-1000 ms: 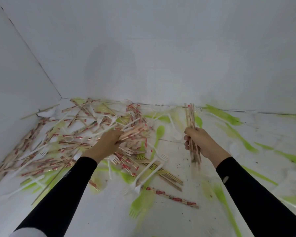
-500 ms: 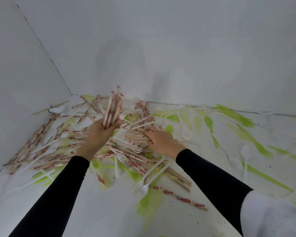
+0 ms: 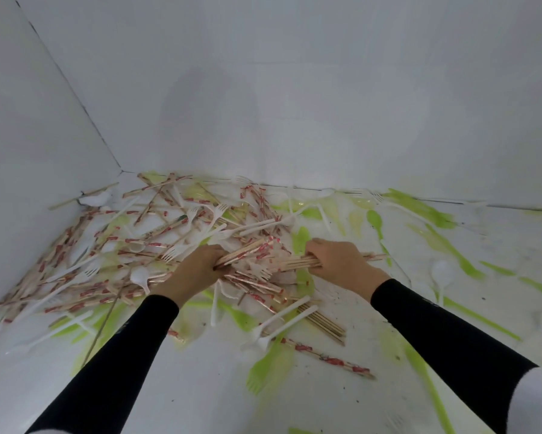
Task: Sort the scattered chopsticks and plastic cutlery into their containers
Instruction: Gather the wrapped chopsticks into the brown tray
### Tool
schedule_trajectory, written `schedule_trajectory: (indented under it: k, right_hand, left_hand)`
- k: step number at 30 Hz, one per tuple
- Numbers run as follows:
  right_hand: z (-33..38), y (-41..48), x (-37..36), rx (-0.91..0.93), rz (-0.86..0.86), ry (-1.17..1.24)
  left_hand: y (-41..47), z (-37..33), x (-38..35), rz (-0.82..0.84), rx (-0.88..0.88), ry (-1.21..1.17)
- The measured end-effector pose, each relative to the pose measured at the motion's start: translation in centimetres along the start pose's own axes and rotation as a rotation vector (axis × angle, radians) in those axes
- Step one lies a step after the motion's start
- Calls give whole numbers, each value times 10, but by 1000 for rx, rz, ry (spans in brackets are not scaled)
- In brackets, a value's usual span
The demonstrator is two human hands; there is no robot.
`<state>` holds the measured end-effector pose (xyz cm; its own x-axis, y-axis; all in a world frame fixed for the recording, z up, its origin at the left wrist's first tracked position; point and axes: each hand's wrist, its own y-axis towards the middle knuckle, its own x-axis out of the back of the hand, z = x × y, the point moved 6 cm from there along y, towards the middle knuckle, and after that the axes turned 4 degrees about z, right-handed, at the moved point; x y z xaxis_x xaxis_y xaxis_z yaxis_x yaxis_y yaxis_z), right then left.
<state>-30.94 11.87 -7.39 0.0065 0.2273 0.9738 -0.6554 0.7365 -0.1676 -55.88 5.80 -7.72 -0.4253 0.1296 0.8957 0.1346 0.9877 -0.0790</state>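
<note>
**Head view.** A gathering step is judged to be in hand. The left hand (image 3: pixel 197 270) is seen closed round a bundle of red-printed wrapped chopsticks (image 3: pixel 247 250), which slants up and to the right out of the fist. The right hand (image 3: pixel 338 261) is clenched round a bundle of bare wooden chopsticks (image 3: pixel 301 263), whose ends stick out on both sides of the fist. Both hands are held low over the near edge of the mixed pile (image 3: pixel 106 245), and the two bundles nearly meet between them.

The pile of wrapped chopsticks, white forks and spoons is heaped toward the far-left corner of the white surface (image 3: pixel 200 402), against the left wall. Nearer the front edge, two white forks (image 3: pixel 279 324), a small group of bare chopsticks (image 3: pixel 322 324), a single wrapped chopstick (image 3: pixel 326 358) and a green fork (image 3: pixel 268 368) lie loose. Green cutlery and a white spoon (image 3: pixel 440 270) are spread toward the right side.

No container is shown, so most of the sorting is judged undone. Next, each bundle would need to be lifted free of the tangled forks and kept apart by kind. Forks snagged among the sticks could be dragged along.
</note>
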Motion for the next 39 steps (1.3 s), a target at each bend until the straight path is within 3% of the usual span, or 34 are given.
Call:
schedule_trajectory:
  k: [8,11,15,19,23,25,27,30,33,36,39]
  right_hand:
    - [-6,-13,3,-33,-42,102]
    - [17,-2,-2,-33,-40,208]
    - [42,12,-15,18,15,178]
    - [37,17,-18,-12,66,246]
    - [16,8,-19,-55,145,141]
    - [5,1,-20,-55,131,81]
    - [-2,-5,-15,-64,92,126]
    - [-10,-14,-1,-116,1,298]
    - [-3,-20,7,-140,-33,520]
    - [19,-22,11,-145,-21,717]
    - [46,-17,6,-151,-18,643]
  left_hand:
    - [11,-18,8,-60,-24,26]
    - [12,-18,25,-202,-21,98]
    - [-6,-7,56,-459,-18,204]
    - [-25,1,74,-523,-43,296]
    - [-37,12,77,-550,-20,306]
    - [-40,4,77,-548,-78,158]
    - [-47,-2,76,-564,-9,-72]
    - [-56,-7,67,-656,130,-387]
    - [-63,-22,56,-726,108,-648]
    - [-76,-37,37,-779,101,-763]
    - [-86,-42,13,-791,129,-848]
